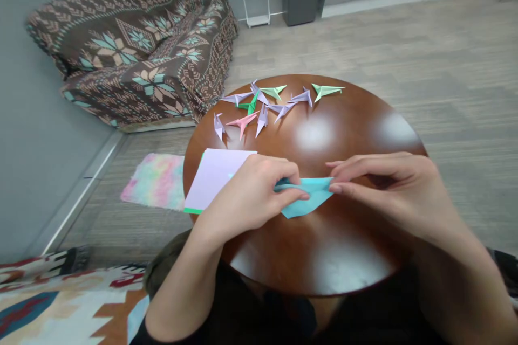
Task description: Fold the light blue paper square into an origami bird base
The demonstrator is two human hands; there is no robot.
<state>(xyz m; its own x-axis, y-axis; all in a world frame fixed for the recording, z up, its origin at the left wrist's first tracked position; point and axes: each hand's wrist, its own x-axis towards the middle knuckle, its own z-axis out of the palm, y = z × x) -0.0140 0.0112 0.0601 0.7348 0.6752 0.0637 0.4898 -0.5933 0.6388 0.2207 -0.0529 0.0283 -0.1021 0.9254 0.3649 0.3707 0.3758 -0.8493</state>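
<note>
A partly folded sheet of light blue origami paper point(305, 206) is held between my two hands above the near half of the round table. My left hand point(263, 188) pinches its left part, the fingers curled over a fold. At the right corner, the thumb and forefinger of my right hand point(376, 178) grip the paper. A stack of square paper point(222, 170), lilac on top with a green edge showing below, lies by my left hand and is partly hidden by it.
Several folded paper cranes point(262, 118) in lilac, green and pink lie toward the far edge of the brown round table point(356, 113). Beyond it are a sofa point(141, 59) under a patterned cover and a pastel rug point(156, 180) on the floor.
</note>
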